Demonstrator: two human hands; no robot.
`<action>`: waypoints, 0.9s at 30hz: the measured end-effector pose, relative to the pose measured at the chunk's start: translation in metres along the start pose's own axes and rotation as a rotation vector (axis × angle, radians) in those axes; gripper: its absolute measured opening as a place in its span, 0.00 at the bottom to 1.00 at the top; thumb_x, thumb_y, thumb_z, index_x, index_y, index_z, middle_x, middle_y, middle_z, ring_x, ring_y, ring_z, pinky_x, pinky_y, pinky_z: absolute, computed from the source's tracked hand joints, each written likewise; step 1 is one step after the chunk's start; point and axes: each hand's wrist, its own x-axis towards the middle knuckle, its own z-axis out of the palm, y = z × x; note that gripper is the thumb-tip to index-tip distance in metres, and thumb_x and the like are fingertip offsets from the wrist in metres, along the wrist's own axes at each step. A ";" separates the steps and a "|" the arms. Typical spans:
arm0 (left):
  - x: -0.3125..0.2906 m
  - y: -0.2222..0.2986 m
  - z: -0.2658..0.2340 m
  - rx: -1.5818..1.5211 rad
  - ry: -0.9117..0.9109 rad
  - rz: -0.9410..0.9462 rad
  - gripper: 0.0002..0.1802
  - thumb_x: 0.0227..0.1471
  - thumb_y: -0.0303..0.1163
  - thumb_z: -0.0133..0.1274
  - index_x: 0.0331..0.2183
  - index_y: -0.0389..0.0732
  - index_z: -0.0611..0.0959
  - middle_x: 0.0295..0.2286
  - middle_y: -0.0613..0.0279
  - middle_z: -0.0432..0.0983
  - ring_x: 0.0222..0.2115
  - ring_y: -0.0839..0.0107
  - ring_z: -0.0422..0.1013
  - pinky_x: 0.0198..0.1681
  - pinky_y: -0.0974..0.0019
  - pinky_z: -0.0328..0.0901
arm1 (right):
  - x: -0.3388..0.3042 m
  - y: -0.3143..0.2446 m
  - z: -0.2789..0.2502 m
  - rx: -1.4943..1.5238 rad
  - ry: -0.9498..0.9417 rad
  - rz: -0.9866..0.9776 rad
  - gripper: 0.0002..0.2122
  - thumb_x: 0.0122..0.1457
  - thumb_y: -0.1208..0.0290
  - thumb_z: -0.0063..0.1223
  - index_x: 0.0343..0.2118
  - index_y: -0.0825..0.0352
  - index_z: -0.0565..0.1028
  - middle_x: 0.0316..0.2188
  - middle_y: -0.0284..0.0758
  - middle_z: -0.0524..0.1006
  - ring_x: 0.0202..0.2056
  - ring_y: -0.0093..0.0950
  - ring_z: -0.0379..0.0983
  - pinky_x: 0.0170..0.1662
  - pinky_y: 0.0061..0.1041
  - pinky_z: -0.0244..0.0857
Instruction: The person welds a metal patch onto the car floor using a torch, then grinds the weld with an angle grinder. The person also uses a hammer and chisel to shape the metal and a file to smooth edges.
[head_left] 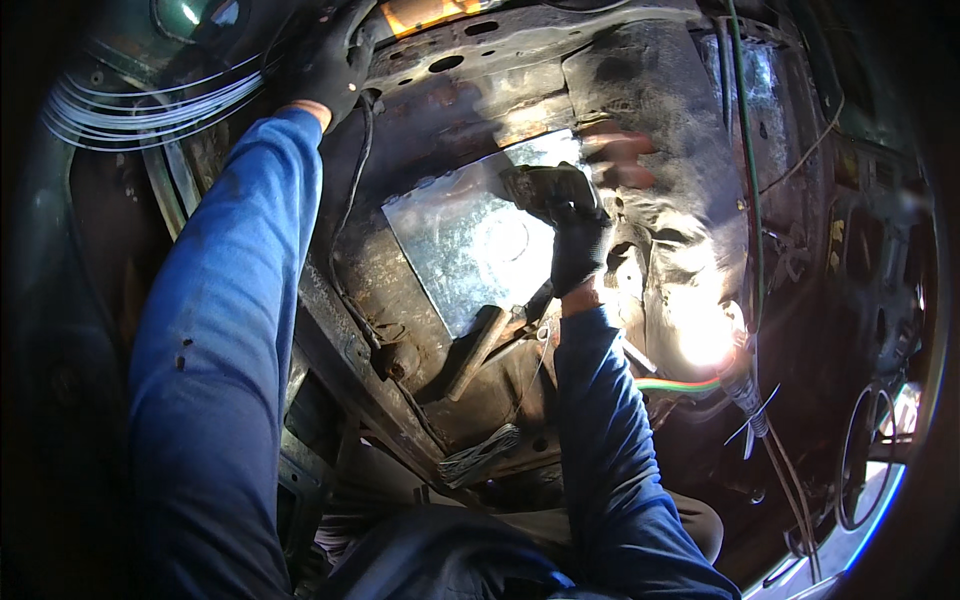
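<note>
Metal floor: The old brown floor (pixel 390 285) lay under everything, and it seemed to be what held the other things up.
Blue sleeves: The left sleeve (pixel 230 230) reached to the far left and the right sleeve (pixel 605 420) reached to the middle. The arms were wide apart, maybe to help the person lean in without tipping.
Shiny sheet: The flat gray sheet (pixel 440 230) lay in the middle of the floor, a bit tilted, with its right side by the right hand.
White wires: The loops (pixel 150 110) hung at the far left, perhaps to be out of the way.
Left hand: This hand (pixel 325 75) wore a dark glove. It was far left, maybe to keep the body steady. It was too dark, so I cannot tell if its fingers were wide, narrow or holding something.
Right hand: This gloved hand (pixel 575 215) was over the sheet's far right part. The fingers looked bent, but I cannot tell if they held anything.
Lamp: The bright light (pixel 705 340) was on the right, likely so the sheet could be seen well.
Wooden stick: It (pixel 478 355) lay slanted by the sheet's near edge, close enough to grab.
Wire bundle: The small gray bunch (pixel 480 455) lay nearer.
</note>
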 end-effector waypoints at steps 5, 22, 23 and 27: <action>-0.005 -0.001 0.001 0.030 0.025 0.010 0.25 0.62 0.34 0.56 0.61 0.54 0.79 0.56 0.52 0.77 0.57 0.49 0.71 0.62 0.51 0.65 | 0.012 -0.007 0.016 -0.388 -0.117 0.028 0.10 0.65 0.71 0.62 0.45 0.69 0.81 0.37 0.33 0.83 0.37 0.22 0.78 0.40 0.28 0.73; -0.007 -0.001 0.005 -0.080 0.057 -0.022 0.21 0.65 0.32 0.51 0.57 0.38 0.80 0.55 0.42 0.74 0.58 0.45 0.70 0.65 0.50 0.62 | -0.019 -0.004 0.027 -1.178 -0.450 -0.732 0.17 0.61 0.76 0.56 0.53 0.62 0.75 0.49 0.37 0.76 0.51 0.40 0.73 0.49 0.38 0.74; -0.005 0.001 0.006 -0.084 0.068 -0.013 0.20 0.65 0.32 0.52 0.56 0.38 0.80 0.55 0.42 0.75 0.58 0.45 0.70 0.65 0.49 0.62 | -0.018 0.001 0.015 -1.209 -0.397 -0.621 0.16 0.63 0.77 0.54 0.54 0.63 0.75 0.51 0.38 0.77 0.51 0.40 0.73 0.53 0.37 0.72; 0.002 0.018 -0.007 0.049 0.044 0.014 0.19 0.63 0.32 0.53 0.54 0.39 0.82 0.53 0.45 0.77 0.56 0.46 0.71 0.64 0.49 0.63 | 0.008 -0.025 -0.012 -0.762 -0.016 -0.309 0.09 0.66 0.75 0.56 0.48 0.66 0.80 0.45 0.37 0.82 0.47 0.32 0.79 0.51 0.28 0.73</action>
